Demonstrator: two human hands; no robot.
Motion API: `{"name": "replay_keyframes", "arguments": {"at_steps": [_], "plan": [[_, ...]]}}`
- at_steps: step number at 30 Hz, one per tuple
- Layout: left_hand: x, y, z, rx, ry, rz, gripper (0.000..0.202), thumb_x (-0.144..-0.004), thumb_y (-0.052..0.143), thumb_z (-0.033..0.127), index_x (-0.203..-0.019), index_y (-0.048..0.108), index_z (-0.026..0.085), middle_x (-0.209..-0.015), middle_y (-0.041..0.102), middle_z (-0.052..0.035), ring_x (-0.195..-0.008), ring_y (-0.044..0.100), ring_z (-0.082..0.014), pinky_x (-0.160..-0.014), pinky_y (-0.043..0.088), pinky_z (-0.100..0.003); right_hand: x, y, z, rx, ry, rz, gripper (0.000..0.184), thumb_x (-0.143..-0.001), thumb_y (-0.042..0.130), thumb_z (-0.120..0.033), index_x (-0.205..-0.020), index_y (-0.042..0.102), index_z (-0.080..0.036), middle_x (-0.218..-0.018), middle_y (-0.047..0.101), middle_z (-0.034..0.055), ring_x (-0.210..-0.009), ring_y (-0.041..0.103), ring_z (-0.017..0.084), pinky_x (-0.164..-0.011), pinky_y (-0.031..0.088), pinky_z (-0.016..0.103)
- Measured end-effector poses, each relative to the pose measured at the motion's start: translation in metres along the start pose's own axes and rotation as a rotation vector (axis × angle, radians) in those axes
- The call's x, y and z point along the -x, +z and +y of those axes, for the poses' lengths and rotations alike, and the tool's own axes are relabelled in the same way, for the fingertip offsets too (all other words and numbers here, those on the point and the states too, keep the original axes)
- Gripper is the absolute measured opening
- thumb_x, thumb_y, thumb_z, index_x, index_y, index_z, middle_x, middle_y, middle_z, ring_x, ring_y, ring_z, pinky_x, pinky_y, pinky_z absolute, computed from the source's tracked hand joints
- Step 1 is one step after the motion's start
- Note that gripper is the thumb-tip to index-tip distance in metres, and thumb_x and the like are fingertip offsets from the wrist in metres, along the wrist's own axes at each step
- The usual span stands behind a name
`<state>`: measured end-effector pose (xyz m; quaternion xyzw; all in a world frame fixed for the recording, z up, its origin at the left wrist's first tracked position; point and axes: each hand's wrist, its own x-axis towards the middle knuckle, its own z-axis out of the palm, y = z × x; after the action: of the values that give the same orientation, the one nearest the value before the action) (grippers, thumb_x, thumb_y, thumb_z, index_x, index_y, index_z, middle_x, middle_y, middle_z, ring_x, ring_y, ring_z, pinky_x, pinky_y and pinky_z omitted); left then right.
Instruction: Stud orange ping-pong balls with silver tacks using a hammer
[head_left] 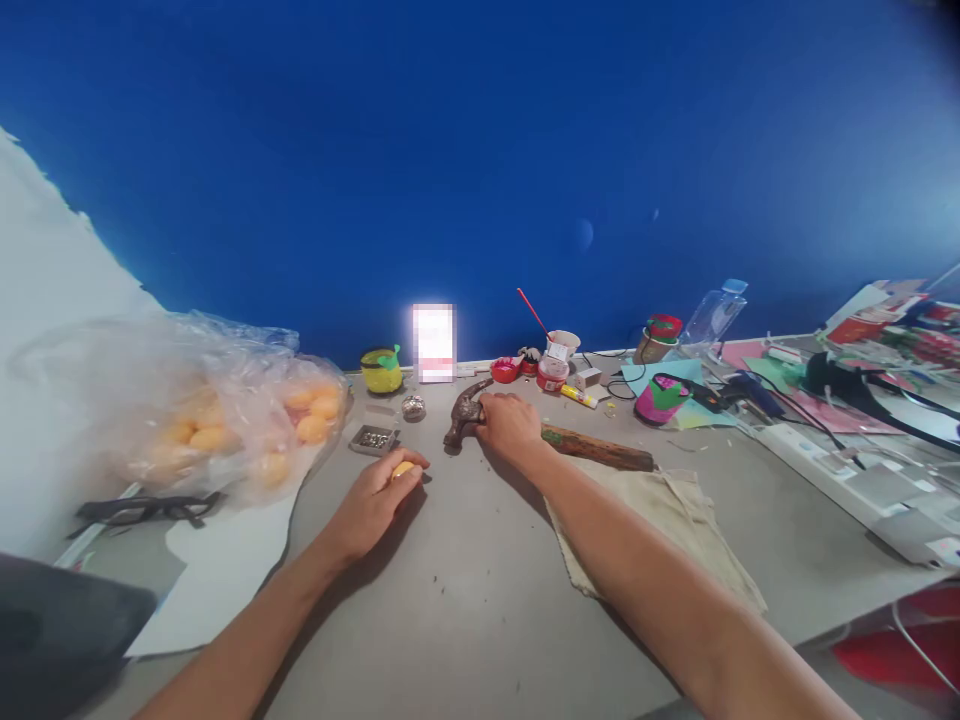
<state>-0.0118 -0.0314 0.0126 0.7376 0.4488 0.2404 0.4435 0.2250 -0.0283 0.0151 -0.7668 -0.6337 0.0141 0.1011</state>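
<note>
A claw hammer (600,446) with a worn wooden handle lies across the grey table. My right hand (511,428) is closed around its neck, just behind the metal head. Between the fingers of my left hand (377,497) is a small orange ball (403,469), which looks like a ping-pong ball and is mostly covered by them. Just beyond that hand sits a small open box (373,439) of shiny metal bits. A crumpled foil ball (413,407) rests near the box. Under the handle's end and my right forearm lies a beige cloth (675,520).
On the left, a clear plastic bag (247,400) holds several orange balls, with black glasses (142,508) in front. A yellow cup (382,371), a bright blurred screen (435,343) and red paint pots (553,375) stand along the blue wall. A power strip (862,490) lies right.
</note>
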Motion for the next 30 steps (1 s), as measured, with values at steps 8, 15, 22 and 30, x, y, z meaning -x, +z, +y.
{"name": "replay_keyframes", "arguments": {"at_steps": [8, 15, 22, 30], "plan": [[0.006, 0.006, 0.001, -0.182, 0.093, -0.041, 0.031, -0.090, 0.051, 0.049, -0.091, 0.066, 0.022, -0.071, 0.062, 0.0015, -0.070, 0.057, -0.0200, -0.067, 0.044, -0.030, 0.002, 0.004, 0.001, -0.089, -0.033, 0.142, 0.028, -0.090, 0.071, -0.040, -0.111, 0.074, -0.023, -0.121, 0.070, 0.0117, -0.115, 0.059, 0.029, -0.094, 0.046, 0.038], [0.007, 0.009, 0.000, -0.172, 0.077, 0.074, 0.037, -0.087, 0.053, 0.050, -0.106, 0.066, 0.021, -0.090, 0.072, -0.0046, -0.083, 0.067, -0.0249, -0.078, 0.052, -0.036, 0.016, 0.004, -0.020, -0.564, -0.216, 0.088, 0.016, -0.097, 0.061, -0.026, -0.094, 0.075, -0.020, -0.095, 0.075, 0.0033, -0.091, 0.066, 0.017, -0.084, 0.047, 0.026], [0.001, 0.015, -0.013, 0.039, 0.050, 0.255, 0.055, -0.072, 0.065, 0.038, -0.123, 0.059, 0.019, -0.107, 0.071, -0.0084, -0.097, 0.071, -0.0296, -0.086, 0.057, -0.043, 0.039, 0.003, -0.054, -0.888, -0.297, -0.276, 0.062, -0.072, 0.086, -0.034, -0.130, 0.066, -0.027, -0.101, 0.072, -0.0024, -0.073, 0.064, 0.012, -0.073, 0.049, 0.025], [0.000, 0.022, -0.023, 0.112, 0.031, 0.255, 0.060, -0.077, 0.066, 0.042, -0.132, 0.057, 0.019, -0.113, 0.069, -0.0102, -0.095, 0.071, -0.0284, -0.086, 0.058, -0.043, 0.038, 0.007, -0.056, -0.906, -0.273, -0.265, 0.057, -0.076, 0.075, -0.021, -0.131, 0.063, -0.029, -0.088, 0.069, -0.0051, -0.074, 0.064, 0.014, -0.072, 0.046, 0.025]]}}
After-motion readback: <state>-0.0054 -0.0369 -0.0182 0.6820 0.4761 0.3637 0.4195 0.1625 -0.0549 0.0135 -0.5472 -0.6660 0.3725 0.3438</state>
